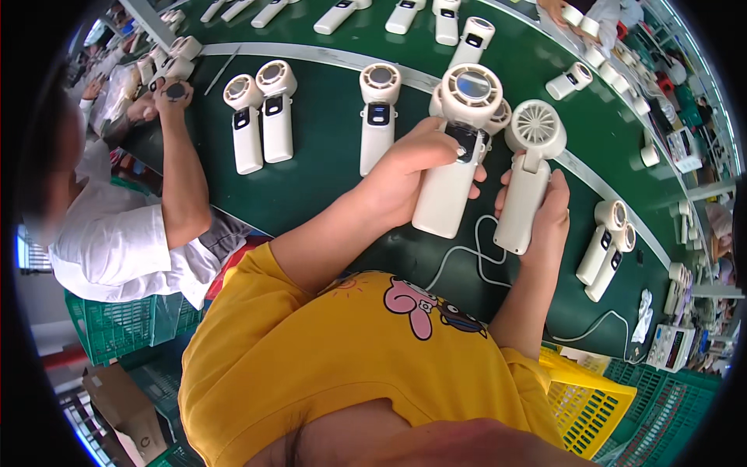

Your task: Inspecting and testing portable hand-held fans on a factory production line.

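- You are holding two white handheld fans above the green counter (pixel 327 179), one in each fist, both hands clamped round the handles.
- Your left hand (pixel 405 175) is gripping the front-facing fan (pixel 455 148), thumb resting on its dark button panel, round grille head pointing up.
- Your right hand (pixel 548 214) is wrapping the lower handle of the rear-facing fan (pixel 527 175), whose slotted back is showing.
- Both are looking light, rigid and smooth-shelled, likely a little slippery; the handle is the safe hold, while the grille heads seem the fragile part.
- A thin white cable (pixel 467 261) is trailing on the counter beneath your hands.
- More fans are lying in rows on the counter (pixel 261 117).
- A yellow plastic crate (pixel 591 405) is sitting at your right, a green crate (pixel 117 323) at your left beside a co-worker's arm (pixel 183 171).
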`<state>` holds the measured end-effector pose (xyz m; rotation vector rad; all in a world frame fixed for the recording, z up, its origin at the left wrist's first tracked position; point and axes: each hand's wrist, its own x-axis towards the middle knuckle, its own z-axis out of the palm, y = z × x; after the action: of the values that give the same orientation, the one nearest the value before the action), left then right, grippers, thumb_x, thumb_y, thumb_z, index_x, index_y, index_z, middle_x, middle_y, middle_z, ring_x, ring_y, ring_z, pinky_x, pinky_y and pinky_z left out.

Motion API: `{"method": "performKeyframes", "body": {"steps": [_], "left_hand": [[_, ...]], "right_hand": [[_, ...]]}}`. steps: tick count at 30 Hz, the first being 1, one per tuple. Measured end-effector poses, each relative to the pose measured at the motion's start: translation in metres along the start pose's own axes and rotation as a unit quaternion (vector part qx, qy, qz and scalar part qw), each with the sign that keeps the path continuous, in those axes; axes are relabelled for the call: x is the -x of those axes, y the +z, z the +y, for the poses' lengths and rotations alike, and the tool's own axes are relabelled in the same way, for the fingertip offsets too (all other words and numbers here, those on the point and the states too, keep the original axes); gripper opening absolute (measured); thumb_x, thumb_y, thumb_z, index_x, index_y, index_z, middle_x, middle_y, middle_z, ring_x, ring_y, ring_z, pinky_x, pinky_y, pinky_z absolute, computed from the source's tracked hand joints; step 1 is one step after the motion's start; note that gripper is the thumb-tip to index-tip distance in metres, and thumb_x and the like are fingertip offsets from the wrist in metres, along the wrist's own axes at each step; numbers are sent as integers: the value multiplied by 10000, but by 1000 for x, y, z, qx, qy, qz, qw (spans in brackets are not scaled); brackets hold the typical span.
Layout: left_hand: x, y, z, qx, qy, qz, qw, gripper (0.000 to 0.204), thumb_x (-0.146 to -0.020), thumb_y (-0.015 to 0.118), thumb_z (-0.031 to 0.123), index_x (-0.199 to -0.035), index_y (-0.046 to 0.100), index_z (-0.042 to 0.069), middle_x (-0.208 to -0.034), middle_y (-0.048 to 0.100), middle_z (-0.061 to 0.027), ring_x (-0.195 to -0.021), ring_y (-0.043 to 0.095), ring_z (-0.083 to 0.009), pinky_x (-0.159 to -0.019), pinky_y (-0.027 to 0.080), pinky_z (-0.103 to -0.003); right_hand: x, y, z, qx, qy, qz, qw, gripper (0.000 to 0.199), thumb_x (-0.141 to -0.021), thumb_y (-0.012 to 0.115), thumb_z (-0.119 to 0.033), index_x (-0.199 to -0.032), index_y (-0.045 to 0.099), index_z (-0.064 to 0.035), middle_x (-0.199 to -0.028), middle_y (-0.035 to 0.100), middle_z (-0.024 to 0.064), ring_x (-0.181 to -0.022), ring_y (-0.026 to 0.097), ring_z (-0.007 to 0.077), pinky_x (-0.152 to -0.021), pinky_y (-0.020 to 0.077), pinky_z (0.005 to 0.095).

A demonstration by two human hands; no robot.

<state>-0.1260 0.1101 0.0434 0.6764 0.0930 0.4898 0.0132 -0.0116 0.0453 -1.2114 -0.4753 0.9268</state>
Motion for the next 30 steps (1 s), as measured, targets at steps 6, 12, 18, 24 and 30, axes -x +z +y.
{"method": "performKeyframes", "body": {"steps": [6,12,18,24,30], "left_hand": [[6,9,-1,-73,41,28,996,487,-674,415,-21,-1149,313,-49,-941,507,-209,-806,548,-277,-674,460,-351],[10,18,0,-182,36,38,982,520,-655,346,-78,-1170,276,-50,-905,516,-206,-769,547,-260,-653,466,-318],[9,15,-5,-191,45,31,980,551,-682,316,-94,-1223,298,7,-911,535,-200,-758,543,-254,-619,466,-311],[8,17,-13,-187,64,-2,980,575,-681,308,-94,-1247,275,0,-994,517,-193,-742,533,-238,-621,461,-302],[7,23,-18,-187,104,-48,976,528,-675,317,-134,-1187,263,-21,-947,536,-164,-741,519,-182,-617,446,-256]], "right_hand": [[-9,-12,15,-251,-88,-61,962,406,-890,434,-297,-1122,428,37,-895,549,142,-696,556,192,-544,451,290],[-3,-15,11,-164,-87,1,983,400,-866,497,-187,-1147,397,79,-996,530,192,-785,585,249,-696,511,348],[3,2,5,-117,-89,-89,985,389,-786,474,-20,-1156,405,82,-1044,542,221,-848,587,268,-736,500,336],[6,5,8,-68,-130,-135,980,412,-739,426,62,-1151,408,58,-945,557,188,-801,573,233,-675,477,299],[10,4,5,-89,-128,-176,972,432,-724,411,86,-1154,387,47,-900,549,166,-747,554,214,-654,474,298]]}}
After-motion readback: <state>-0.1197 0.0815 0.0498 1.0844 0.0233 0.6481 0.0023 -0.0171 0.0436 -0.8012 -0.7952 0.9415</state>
